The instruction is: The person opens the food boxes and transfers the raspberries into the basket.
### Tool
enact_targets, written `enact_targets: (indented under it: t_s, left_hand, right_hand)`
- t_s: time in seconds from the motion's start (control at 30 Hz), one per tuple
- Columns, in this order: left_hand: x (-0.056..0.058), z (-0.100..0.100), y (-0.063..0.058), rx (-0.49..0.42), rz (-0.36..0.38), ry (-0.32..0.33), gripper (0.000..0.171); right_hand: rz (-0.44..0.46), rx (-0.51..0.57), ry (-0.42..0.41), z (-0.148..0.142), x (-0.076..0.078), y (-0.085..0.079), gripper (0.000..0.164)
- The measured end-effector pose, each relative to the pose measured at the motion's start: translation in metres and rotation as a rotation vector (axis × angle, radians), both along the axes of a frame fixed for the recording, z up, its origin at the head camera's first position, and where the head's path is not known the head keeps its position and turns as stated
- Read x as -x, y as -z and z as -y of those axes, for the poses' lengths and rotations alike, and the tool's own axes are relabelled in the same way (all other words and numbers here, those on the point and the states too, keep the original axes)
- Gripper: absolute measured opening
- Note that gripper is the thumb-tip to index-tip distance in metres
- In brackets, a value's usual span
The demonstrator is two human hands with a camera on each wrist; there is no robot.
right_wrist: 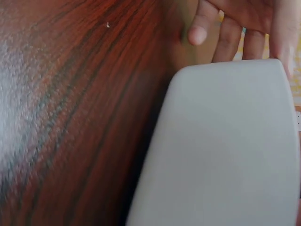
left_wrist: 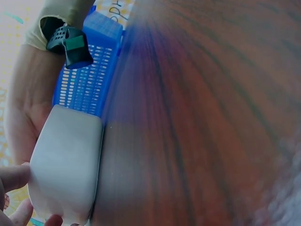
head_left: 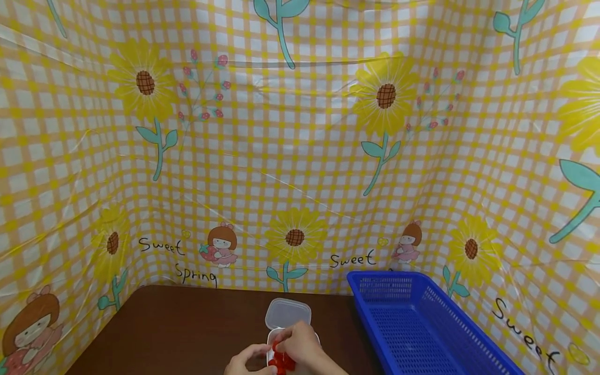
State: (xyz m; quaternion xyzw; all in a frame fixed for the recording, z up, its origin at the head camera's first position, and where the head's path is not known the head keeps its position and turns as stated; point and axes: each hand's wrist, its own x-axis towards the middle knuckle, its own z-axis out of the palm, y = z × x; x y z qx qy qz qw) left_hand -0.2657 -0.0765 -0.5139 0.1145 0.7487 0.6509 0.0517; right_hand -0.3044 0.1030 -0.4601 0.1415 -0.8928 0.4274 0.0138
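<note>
A small white plastic box (left_wrist: 66, 165) stands on the dark table, and several red pieces (head_left: 283, 363) lie inside it in the head view. My left hand (head_left: 248, 362) grips the box at its left side, thumb and fingers at the rim beside the red pieces. From above, my right hand (head_left: 301, 344) reaches into the box with bent fingers and pinches a red piece. The hand itself covers much of the box's right half. Both wrist views show only the box's plain outer wall (right_wrist: 221, 141), which hides the contents.
A translucent lid (head_left: 288, 314) lies flat on the brown wooden table (head_left: 201, 323), just behind the box. To the right stands a long blue perforated basket (head_left: 398, 323). A yellow checked cloth (head_left: 258, 156) with sunflowers hangs around the back and sides.
</note>
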Motion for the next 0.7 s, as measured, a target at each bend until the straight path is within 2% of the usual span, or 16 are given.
enact_targets:
  t_s: [0.17,0.3,0.47,0.7]
  left_hand:
    - [-0.001,-0.001,-0.002,0.021,-0.014,-0.025,0.050]
    - [-0.001,-0.002,-0.005,0.029,0.006,-0.034,0.050]
    - [-0.002,-0.001,-0.010,0.060,-0.013,-0.066,0.050]
    - [-0.005,0.000,-0.009,0.059,-0.005,-0.035,0.053]
  right_hand:
    - [0.023,0.043,-0.021,-0.006,0.002,-0.008,0.006]
    - [0.063,0.090,-0.015,-0.011,0.004,-0.015,0.009]
    - [0.103,0.124,-0.008,-0.015,0.006,-0.024,0.010]
    - [0.153,0.106,0.036,-0.022,0.011,-0.037,0.010]
